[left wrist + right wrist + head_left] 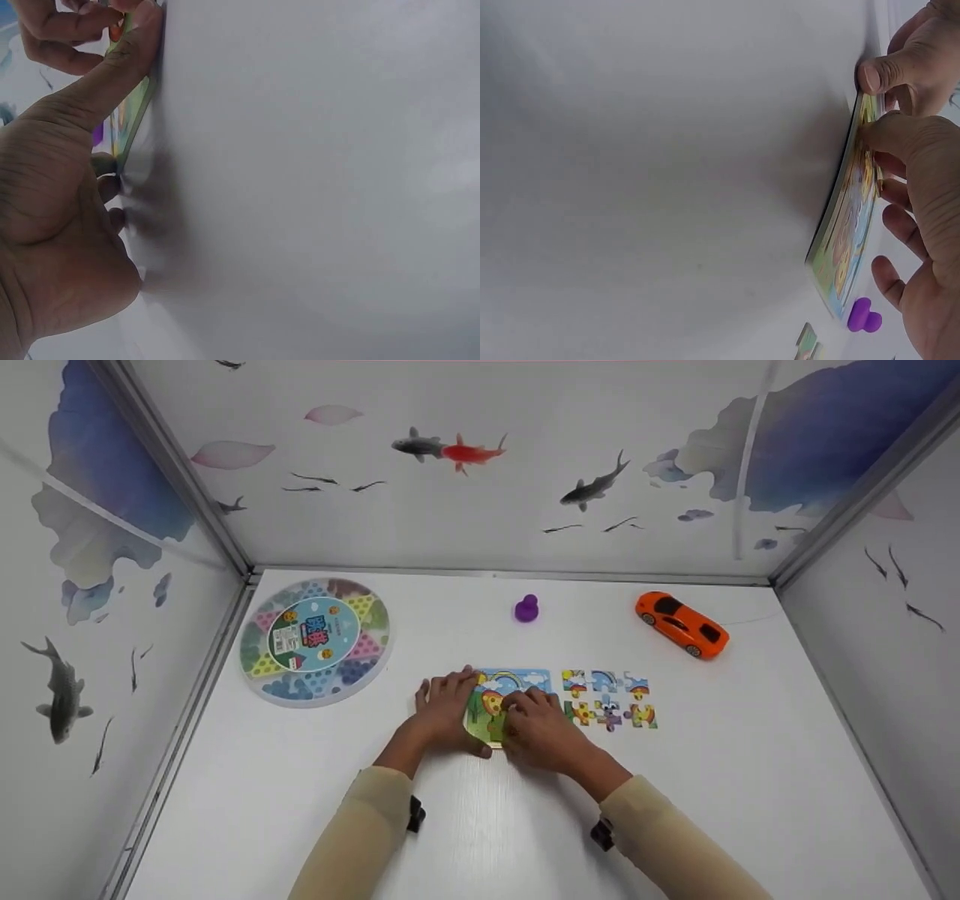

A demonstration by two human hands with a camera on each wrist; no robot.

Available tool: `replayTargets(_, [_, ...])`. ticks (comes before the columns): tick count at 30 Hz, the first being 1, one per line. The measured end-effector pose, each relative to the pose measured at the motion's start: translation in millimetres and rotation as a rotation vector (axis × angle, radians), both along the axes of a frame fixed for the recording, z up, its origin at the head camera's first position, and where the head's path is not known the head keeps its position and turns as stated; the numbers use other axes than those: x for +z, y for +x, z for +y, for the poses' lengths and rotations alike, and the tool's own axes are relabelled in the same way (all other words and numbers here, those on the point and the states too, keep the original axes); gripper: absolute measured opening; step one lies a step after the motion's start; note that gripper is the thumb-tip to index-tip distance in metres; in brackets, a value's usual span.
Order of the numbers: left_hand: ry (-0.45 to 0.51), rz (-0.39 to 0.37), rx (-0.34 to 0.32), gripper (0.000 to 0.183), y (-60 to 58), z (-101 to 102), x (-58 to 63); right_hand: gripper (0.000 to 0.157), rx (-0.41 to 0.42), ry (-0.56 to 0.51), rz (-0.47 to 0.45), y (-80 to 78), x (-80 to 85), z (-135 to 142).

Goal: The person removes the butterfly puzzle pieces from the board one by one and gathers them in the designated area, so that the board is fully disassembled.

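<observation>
A small cartoon jigsaw puzzle board, with a rainbow and green ground, lies on the table between both hands. My left hand holds it by its left side, fingers by the far left corner and thumb at the front edge. Over the board's right half, my right hand has thumb and fingers drawn together on a puzzle piece, largely hidden by the fingers. In the right wrist view, the left thumb overlaps the board's corner. Several loose jigsaw pieces lie in two rows just right of the board.
A round Chinese checkers set lies at the back left of the white table. Behind the puzzle stands a small purple knob-shaped toy. An orange toy car sits at the back right. Printed panels enclose the table.
</observation>
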State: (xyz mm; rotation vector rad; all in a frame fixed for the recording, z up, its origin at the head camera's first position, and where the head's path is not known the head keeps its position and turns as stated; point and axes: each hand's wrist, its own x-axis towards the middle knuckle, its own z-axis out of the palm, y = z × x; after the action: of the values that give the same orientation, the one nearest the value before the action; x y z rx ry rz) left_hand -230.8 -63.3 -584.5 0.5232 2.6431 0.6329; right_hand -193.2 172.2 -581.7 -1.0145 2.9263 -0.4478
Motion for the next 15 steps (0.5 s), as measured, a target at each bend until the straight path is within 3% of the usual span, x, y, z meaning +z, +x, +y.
replayTargets(8, [0.048, -0.033, 0.019, 0.140, -4.2, -0.4, -13.0, 0.013, -0.011, -0.071, -0.012, 6.3, 0.3, 31.1])
replayTargets(15, [0.048, -0.039, 0.015, 0.138, -1.3, -1.1, -5.7, 0.013, -0.089, -0.074, -0.078, 13.3, 2.4, 57.8])
